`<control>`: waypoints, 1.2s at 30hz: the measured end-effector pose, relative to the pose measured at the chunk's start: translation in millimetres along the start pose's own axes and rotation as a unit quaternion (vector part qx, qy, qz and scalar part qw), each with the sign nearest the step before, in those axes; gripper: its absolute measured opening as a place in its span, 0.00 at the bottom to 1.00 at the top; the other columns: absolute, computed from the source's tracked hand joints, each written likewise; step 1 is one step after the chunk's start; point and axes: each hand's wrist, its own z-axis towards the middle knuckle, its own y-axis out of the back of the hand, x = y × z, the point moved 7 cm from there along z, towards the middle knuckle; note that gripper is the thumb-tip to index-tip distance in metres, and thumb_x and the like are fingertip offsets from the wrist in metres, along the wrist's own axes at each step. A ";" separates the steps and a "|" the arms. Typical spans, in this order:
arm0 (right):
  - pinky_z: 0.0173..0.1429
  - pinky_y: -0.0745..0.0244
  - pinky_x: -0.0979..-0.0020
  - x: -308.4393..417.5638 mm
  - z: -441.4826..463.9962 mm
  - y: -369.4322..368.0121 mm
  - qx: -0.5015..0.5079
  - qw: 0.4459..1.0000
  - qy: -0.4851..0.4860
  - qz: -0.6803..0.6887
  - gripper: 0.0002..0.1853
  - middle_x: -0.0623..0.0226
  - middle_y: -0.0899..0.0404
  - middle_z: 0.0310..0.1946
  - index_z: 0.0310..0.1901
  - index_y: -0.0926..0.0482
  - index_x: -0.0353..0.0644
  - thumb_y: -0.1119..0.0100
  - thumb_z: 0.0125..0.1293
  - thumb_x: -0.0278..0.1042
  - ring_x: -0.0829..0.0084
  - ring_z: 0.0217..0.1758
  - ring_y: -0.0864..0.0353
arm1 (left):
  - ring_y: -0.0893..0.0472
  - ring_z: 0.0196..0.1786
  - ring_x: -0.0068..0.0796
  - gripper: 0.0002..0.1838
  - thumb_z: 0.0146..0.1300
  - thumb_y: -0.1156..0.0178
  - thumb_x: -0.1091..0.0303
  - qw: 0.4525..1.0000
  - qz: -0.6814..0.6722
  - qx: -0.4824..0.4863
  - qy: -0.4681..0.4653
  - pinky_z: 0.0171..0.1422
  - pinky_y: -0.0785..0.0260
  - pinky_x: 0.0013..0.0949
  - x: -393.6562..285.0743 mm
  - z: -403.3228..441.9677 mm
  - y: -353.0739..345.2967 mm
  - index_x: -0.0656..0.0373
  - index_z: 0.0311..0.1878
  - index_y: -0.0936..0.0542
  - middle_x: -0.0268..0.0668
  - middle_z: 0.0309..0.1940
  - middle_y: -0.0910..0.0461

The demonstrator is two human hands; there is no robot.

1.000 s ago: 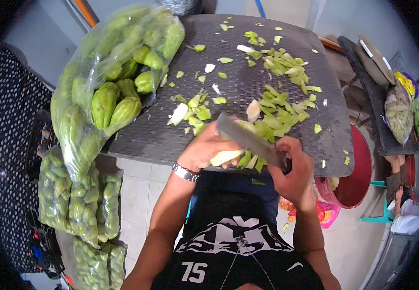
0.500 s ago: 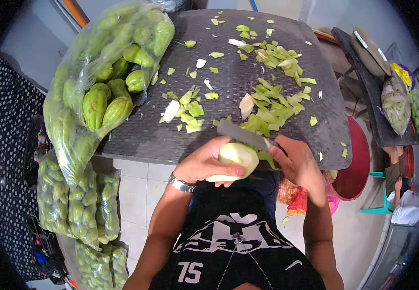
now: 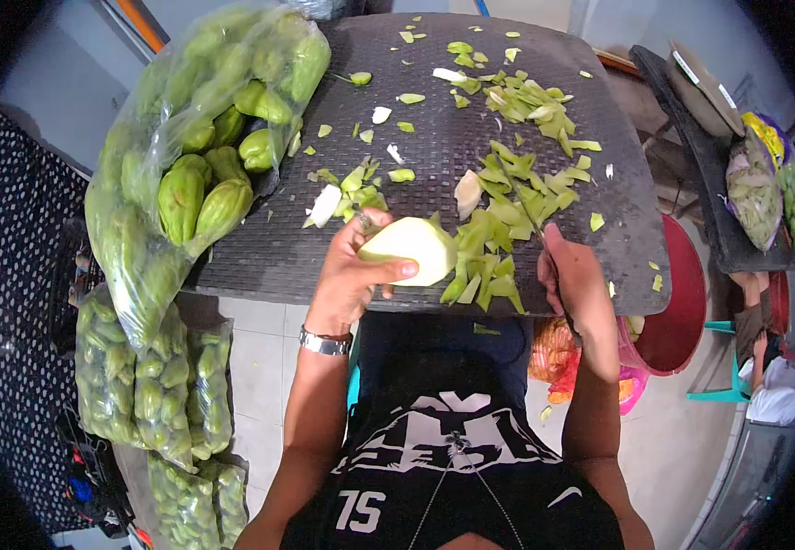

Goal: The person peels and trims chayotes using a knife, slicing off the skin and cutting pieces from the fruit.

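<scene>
My left hand (image 3: 353, 270) is closed around a peeled, pale green chayote (image 3: 413, 249), held over the table's near edge. To the right, my right hand (image 3: 574, 280) grips a knife (image 3: 519, 200), its thin blade slanting up and left above the peelings. Green peel scraps (image 3: 507, 215) lie heaped under and beyond the blade, with a whitish piece (image 3: 468, 194) at their left side. Another small pile of peelings (image 3: 353, 188) sits just beyond my left hand. A large clear plastic bag (image 3: 132, 197) of unpeeled chayotes (image 3: 180, 197) rests on the table's left side, its opening toward me.
The dark woven-pattern table (image 3: 278, 266) spans the middle. Bagged chayotes (image 3: 159, 385) are stacked at lower left. A red tub (image 3: 677, 302) stands by the table's right edge, near an orange net bag (image 3: 552, 357). Far right, a person (image 3: 773, 390) is beside a dark table (image 3: 737, 243) with bagged produce.
My left hand has moved up and left with the chayote, away from the knife. My right hand has swung the blade away to the right, over the peelings.
</scene>
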 end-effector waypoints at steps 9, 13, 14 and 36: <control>0.18 0.39 0.74 8.4 -13.3 -13.6 0.021 0.999 0.041 0.028 0.23 0.68 0.23 0.32 0.61 0.29 0.39 0.43 0.79 0.50 0.80 0.15 0.30 | 0.13 0.45 0.26 0.23 0.59 0.26 0.81 0.997 0.069 0.002 0.026 0.34 0.15 0.27 -7.3 -5.2 7.8 0.60 0.56 0.22 0.38 0.49 0.15; 0.17 0.40 0.76 14.1 -22.5 -27.0 0.100 0.990 0.043 0.084 0.19 0.69 0.23 0.31 0.60 0.28 0.36 0.40 0.78 0.40 0.81 0.15 0.31 | 0.13 0.45 0.25 0.23 0.59 0.26 0.81 0.993 0.114 0.010 0.024 0.34 0.15 0.28 -11.8 -2.6 10.3 0.62 0.57 0.22 0.37 0.49 0.15; 0.17 0.40 0.77 15.2 -24.2 -30.5 0.104 0.989 0.042 0.096 0.19 0.68 0.22 0.32 0.60 0.27 0.35 0.39 0.77 0.39 0.81 0.15 0.31 | 0.13 0.44 0.25 0.22 0.59 0.25 0.80 0.993 0.117 0.020 0.023 0.34 0.15 0.28 -10.9 -1.4 11.8 0.62 0.56 0.21 0.37 0.48 0.14; 0.29 0.22 0.70 37.5 -85.2 -69.3 0.094 0.988 0.105 -0.059 0.34 0.60 0.16 0.28 0.80 0.37 0.51 0.40 0.75 0.30 0.76 0.20 0.20 | 0.14 0.53 0.47 0.29 0.80 0.55 0.43 0.944 -0.328 -0.023 0.009 0.56 0.19 0.52 7.8 9.9 -21.1 0.61 0.62 0.24 0.47 0.52 0.16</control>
